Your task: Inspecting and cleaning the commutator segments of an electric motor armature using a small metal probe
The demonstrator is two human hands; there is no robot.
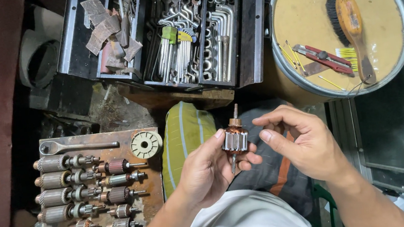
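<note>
The left hand (211,166) is gripping a small motor armature (235,137), its fingers (219,136) clamped around the copper-wound core, and it is holding the piece upright above the lap, shaft pointing up. The right hand (300,140) is hovering just beside it, fingers curled and slightly apart, thumb tip (266,135) close to the core. Off to the left, rows of armatures (86,192) are lying on a rusty tray (155,186) beside a ratchet wrench (75,145). Above, an open toolbox (253,25) is showing spanners, and a brush (350,23) is resting on a round drum lid (301,3).
</note>
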